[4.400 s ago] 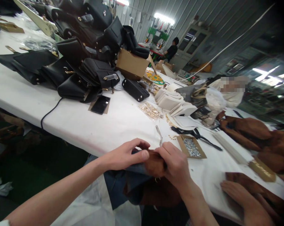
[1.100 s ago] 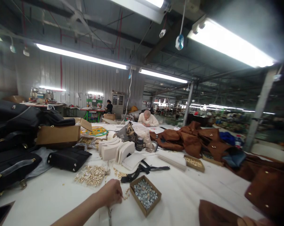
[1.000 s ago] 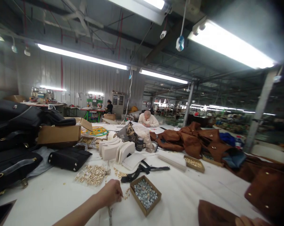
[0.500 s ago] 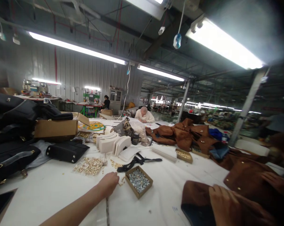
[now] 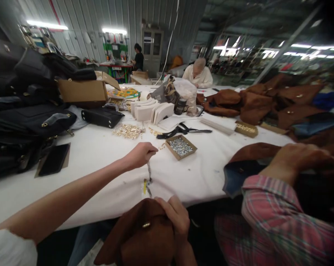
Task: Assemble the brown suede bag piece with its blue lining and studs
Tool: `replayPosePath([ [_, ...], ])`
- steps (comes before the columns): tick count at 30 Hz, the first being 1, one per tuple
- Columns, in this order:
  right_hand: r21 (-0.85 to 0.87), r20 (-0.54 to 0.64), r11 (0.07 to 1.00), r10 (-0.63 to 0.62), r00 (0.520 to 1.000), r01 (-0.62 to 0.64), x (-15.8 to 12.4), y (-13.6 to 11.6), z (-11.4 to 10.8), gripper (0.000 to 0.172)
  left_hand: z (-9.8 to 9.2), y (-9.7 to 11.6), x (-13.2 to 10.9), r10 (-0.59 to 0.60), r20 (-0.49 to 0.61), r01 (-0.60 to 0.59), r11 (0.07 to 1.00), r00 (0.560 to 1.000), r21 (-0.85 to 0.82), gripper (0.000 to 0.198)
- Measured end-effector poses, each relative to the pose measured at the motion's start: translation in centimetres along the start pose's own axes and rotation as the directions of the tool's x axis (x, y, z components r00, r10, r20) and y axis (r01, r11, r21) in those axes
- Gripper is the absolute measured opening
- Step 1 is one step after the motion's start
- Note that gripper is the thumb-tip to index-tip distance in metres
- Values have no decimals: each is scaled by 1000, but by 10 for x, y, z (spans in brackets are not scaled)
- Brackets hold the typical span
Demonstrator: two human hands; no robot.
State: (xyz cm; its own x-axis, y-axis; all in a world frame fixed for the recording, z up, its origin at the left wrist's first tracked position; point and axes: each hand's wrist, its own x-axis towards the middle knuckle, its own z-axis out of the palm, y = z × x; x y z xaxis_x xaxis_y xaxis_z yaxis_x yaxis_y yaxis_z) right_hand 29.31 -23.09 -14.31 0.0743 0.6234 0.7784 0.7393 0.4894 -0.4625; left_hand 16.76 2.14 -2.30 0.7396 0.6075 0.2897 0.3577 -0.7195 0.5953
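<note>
My left hand [image 5: 141,154] reaches over the white table with its fingers pinched together, close to a few loose small gold pieces [image 5: 161,146]; anything between the fingertips is too small to make out. Just right of it is an open cardboard box [image 5: 195,149] of small silver metal parts [image 5: 180,145]. Low in the view, at the table's front edge, my right hand [image 5: 176,216] grips the right side of a brown bag [image 5: 147,240] with a gold fitting [image 5: 146,225].
Beside me on the right, a person in a plaid sleeve [image 5: 272,195] handles brown material [image 5: 255,151]. Black bags [image 5: 34,118] and a phone [image 5: 54,159] are on the left. Farther back stand white padded pieces [image 5: 147,110], black straps [image 5: 180,130] and a brown pile [image 5: 255,103].
The view has tilted down, bringing my right hand and the brown bag into sight. My left hand stays near the gold pieces, slightly farther from the box. The neighbour's hand has shifted on the brown material.
</note>
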Motion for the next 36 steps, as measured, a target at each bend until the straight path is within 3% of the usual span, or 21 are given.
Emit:
replayPosePath([
  [2, -11, 14, 1000, -20, 1000, 20, -11, 5, 0, 37, -5, 26, -49, -127, 58, 137, 959, 990, -250, 22],
  [5, -20, 31, 995, -93, 995, 94, -5, 11, -6, 42, 2, 50, -118, -298, 213, 366, 783, 930, -503, 19],
  [7, -16, 69, 993, -119, 991, 120, 2, 8, -6, 43, 13, 53, -149, -385, 263, 464, 674, 885, -575, 19],
  [10, 13, 96, 993, -119, 988, 118, 9, -2, -3, 40, 29, 48, -175, -489, 258, 527, 559, 833, -641, 19],
  [13, 39, 94, 994, -102, 990, 98, 13, -9, -3, 38, 35, 46, -186, -527, 250, 524, 470, 812, -711, 21],
  [20, 43, 85, 999, 7, 996, -11, 23, -27, -8, 34, 24, 62, -190, -503, 240, 463, 383, 830, -799, 21],
  [28, 74, 102, 994, 69, 992, -77, 24, -40, -13, 38, 17, 65, -190, -418, 232, 393, 358, 879, -847, 17],
  [36, 83, 89, 986, 134, 987, -141, 23, -55, -11, 38, 12, 64, -202, -346, 203, 342, 410, 916, -845, 24],
])
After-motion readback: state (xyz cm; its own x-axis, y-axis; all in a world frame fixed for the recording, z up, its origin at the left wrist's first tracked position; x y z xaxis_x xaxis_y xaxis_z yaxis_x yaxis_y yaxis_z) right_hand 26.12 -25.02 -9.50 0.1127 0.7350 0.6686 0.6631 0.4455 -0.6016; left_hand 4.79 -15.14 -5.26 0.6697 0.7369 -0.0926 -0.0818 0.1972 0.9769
